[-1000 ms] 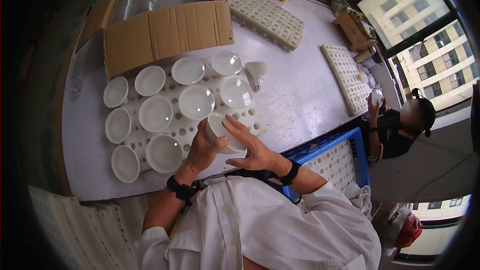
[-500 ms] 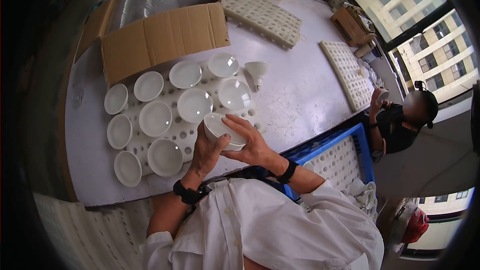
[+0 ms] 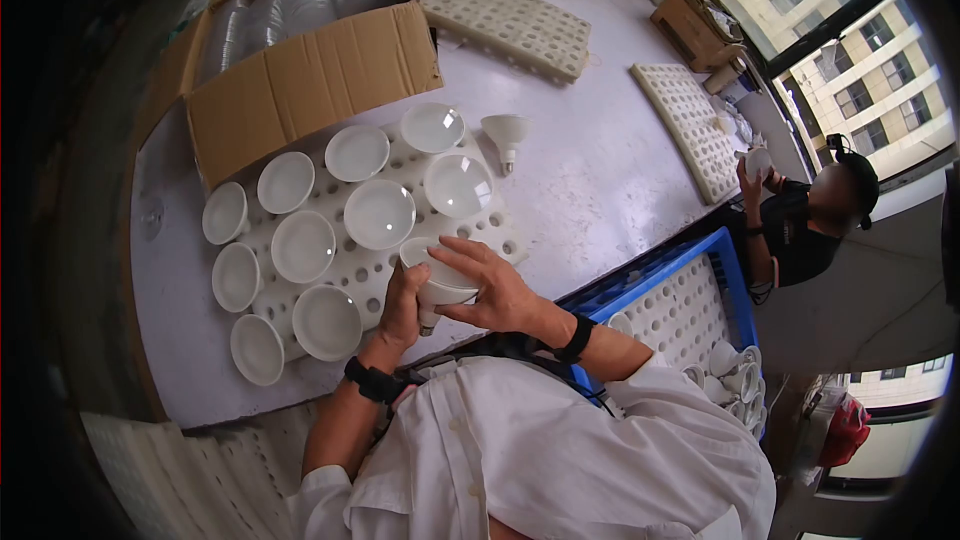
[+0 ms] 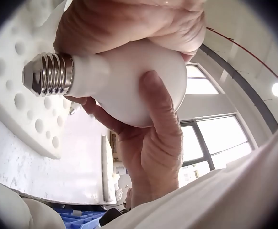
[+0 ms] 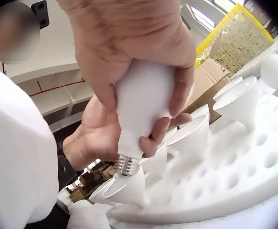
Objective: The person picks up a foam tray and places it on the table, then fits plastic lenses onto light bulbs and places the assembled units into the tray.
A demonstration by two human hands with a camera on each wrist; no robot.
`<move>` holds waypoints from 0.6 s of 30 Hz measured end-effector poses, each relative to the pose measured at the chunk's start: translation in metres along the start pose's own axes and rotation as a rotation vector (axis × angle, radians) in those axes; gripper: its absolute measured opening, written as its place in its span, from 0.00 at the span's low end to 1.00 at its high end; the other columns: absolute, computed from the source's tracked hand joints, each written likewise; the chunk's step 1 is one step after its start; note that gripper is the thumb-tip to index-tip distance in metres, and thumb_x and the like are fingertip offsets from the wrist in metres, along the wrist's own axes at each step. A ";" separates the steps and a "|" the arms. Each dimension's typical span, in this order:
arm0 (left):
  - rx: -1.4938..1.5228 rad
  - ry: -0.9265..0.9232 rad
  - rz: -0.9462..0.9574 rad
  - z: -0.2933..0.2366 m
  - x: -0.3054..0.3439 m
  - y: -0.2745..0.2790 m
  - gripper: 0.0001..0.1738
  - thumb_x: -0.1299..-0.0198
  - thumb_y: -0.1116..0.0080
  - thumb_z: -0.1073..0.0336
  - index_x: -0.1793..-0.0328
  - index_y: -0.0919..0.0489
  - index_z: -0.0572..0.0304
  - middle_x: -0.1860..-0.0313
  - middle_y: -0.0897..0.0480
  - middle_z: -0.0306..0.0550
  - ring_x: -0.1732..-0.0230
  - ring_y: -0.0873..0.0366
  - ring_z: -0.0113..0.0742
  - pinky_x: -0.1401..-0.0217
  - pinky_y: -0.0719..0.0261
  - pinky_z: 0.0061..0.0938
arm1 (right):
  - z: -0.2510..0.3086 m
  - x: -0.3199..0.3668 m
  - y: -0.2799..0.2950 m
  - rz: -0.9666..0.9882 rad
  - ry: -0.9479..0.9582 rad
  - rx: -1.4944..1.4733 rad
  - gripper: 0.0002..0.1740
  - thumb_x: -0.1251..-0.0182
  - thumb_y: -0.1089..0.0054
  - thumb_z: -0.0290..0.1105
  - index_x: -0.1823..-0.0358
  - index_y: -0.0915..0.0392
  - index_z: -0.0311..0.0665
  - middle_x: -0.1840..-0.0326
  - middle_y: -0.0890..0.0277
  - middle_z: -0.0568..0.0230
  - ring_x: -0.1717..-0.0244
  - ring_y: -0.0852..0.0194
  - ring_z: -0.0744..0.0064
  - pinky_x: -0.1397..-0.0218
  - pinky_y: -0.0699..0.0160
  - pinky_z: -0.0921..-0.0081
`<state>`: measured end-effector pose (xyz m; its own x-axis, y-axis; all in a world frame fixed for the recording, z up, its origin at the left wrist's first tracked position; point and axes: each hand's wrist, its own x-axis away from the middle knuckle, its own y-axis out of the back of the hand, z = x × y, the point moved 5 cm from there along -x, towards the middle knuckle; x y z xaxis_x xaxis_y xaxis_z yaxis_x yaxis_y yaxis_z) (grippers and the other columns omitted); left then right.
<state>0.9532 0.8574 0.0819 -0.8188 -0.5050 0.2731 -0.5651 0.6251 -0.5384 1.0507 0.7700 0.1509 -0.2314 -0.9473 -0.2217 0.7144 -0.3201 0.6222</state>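
Both hands hold one white lamp [image 3: 446, 285] with a metal screw base, in front of the foam tray's near edge. The left hand [image 3: 402, 306] grips its side and neck. Over the wide end lies the right hand [image 3: 505, 292], its thumb and fingers round the rim. In the left wrist view the lamp's white body [image 4: 134, 81] lies tilted, screw base to the left. The right wrist view has the base [image 5: 127, 165] pointing down, with fingers of the left hand [image 5: 98, 129] at the neck. White lamps [image 3: 380, 214] stand face up in the foam tray [image 3: 335, 258].
An open cardboard box [image 3: 315, 80] with stacked clear covers stands at the back left. One lamp [image 3: 506, 138] stands apart right of the tray. Further foam trays [image 3: 510, 25] lie behind. A blue crate [image 3: 735, 275] is at the right, near another person [image 3: 800, 225].
The held lamp has tipped more upright, so its screw base now shows below the hands. The right fingers have shifted over the rim, and the head view has moved slightly.
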 end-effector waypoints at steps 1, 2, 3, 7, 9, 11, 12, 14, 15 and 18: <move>-0.004 0.003 -0.003 -0.005 0.003 0.000 0.30 0.43 0.51 0.50 0.39 0.35 0.62 0.47 0.29 0.47 0.47 0.30 0.36 0.43 0.29 0.32 | -0.005 0.001 0.002 0.032 0.007 -0.104 0.46 0.61 0.23 0.32 0.34 0.34 0.46 0.33 0.39 0.47 0.34 0.40 0.48 0.34 0.37 0.60; 0.157 0.078 0.041 -0.009 0.005 -0.003 0.31 0.42 0.53 0.47 0.39 0.34 0.61 0.47 0.28 0.47 0.47 0.29 0.37 0.44 0.28 0.33 | -0.009 0.001 0.003 0.063 0.015 -0.206 0.47 0.61 0.23 0.32 0.34 0.35 0.46 0.33 0.39 0.48 0.34 0.40 0.49 0.33 0.37 0.60; 0.322 0.151 0.084 -0.012 0.006 -0.010 0.32 0.41 0.55 0.43 0.39 0.34 0.59 0.47 0.27 0.48 0.46 0.27 0.39 0.45 0.27 0.34 | -0.011 -0.001 0.006 0.062 0.017 -0.205 0.47 0.61 0.23 0.32 0.34 0.35 0.46 0.33 0.39 0.48 0.34 0.40 0.49 0.33 0.37 0.60; 0.320 0.228 0.031 -0.005 0.004 -0.012 0.36 0.39 0.57 0.39 0.37 0.36 0.60 0.45 0.28 0.48 0.44 0.28 0.39 0.44 0.26 0.34 | -0.019 0.001 0.004 0.118 0.041 -0.303 0.48 0.61 0.23 0.32 0.33 0.35 0.47 0.34 0.39 0.48 0.34 0.40 0.49 0.33 0.37 0.60; 0.123 0.077 0.008 -0.003 0.003 -0.009 0.36 0.40 0.54 0.40 0.37 0.37 0.61 0.44 0.29 0.49 0.44 0.29 0.38 0.43 0.28 0.33 | -0.021 0.002 0.002 0.106 0.027 -0.308 0.47 0.61 0.23 0.33 0.33 0.35 0.46 0.34 0.38 0.47 0.34 0.39 0.49 0.33 0.37 0.60; -0.078 -0.070 -0.009 -0.003 0.005 -0.009 0.36 0.40 0.51 0.42 0.36 0.38 0.63 0.43 0.30 0.49 0.44 0.30 0.37 0.42 0.29 0.32 | -0.018 0.001 0.004 0.056 0.001 -0.115 0.45 0.60 0.24 0.34 0.34 0.34 0.46 0.35 0.38 0.45 0.35 0.39 0.47 0.34 0.36 0.59; -0.182 -0.117 -0.050 -0.005 0.007 -0.011 0.36 0.41 0.48 0.45 0.37 0.38 0.65 0.43 0.31 0.50 0.44 0.31 0.37 0.42 0.30 0.32 | -0.016 0.001 0.002 0.056 -0.002 -0.116 0.45 0.60 0.24 0.34 0.34 0.34 0.46 0.35 0.38 0.45 0.35 0.39 0.47 0.34 0.36 0.59; -0.193 -0.155 -0.094 -0.011 0.010 -0.018 0.35 0.46 0.43 0.54 0.38 0.38 0.69 0.44 0.31 0.53 0.44 0.31 0.38 0.42 0.30 0.31 | -0.011 -0.001 -0.001 0.012 0.030 -0.045 0.43 0.57 0.26 0.36 0.35 0.34 0.45 0.36 0.37 0.43 0.36 0.38 0.44 0.36 0.34 0.59; -0.193 -0.156 -0.091 -0.012 0.009 -0.018 0.35 0.46 0.43 0.54 0.38 0.38 0.69 0.44 0.31 0.53 0.44 0.31 0.38 0.42 0.30 0.31 | -0.010 0.000 -0.001 0.011 0.031 -0.042 0.43 0.57 0.26 0.36 0.35 0.34 0.45 0.36 0.37 0.43 0.36 0.38 0.44 0.36 0.34 0.59; -0.152 -0.150 -0.070 -0.009 0.005 -0.015 0.34 0.47 0.45 0.56 0.38 0.38 0.69 0.45 0.31 0.52 0.45 0.30 0.38 0.42 0.30 0.30 | -0.009 0.000 -0.002 -0.017 0.052 -0.007 0.41 0.56 0.28 0.37 0.36 0.33 0.45 0.37 0.36 0.43 0.38 0.36 0.43 0.37 0.34 0.59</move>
<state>0.9568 0.8507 0.0982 -0.7594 -0.6260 0.1774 -0.6378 0.6624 -0.3930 1.0547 0.7707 0.1428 -0.2093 -0.9396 -0.2710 0.7149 -0.3361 0.6131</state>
